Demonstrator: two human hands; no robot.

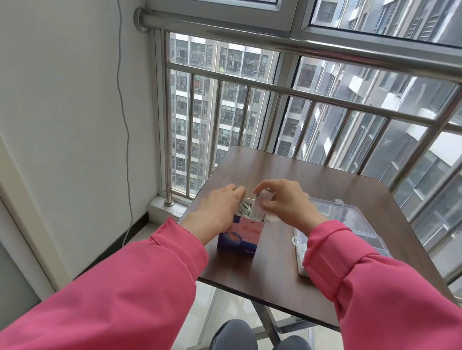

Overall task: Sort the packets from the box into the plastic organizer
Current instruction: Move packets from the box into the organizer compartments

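The table (pixel 321 182) has a dark wood-grain top with a dull sheen, on bare metal legs. The box (pixel 240 235) is printed card — smooth, slightly glossy. On the right, the organizer (pixel 344 212) is clear, shiny plastic. The railing (pixel 287 92) beyond is polished steel, the sleeves (pixel 130 286) soft matt pink cloth.

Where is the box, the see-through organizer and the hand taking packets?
box (pixel 239 238): head view, on its pink and blue front.
plastic organizer (pixel 332 211): head view, on its clear lid.
right hand (pixel 283 204): head view, on its back.

Bare tabletop (pixel 294 174) beyond box (pixel 240 235)
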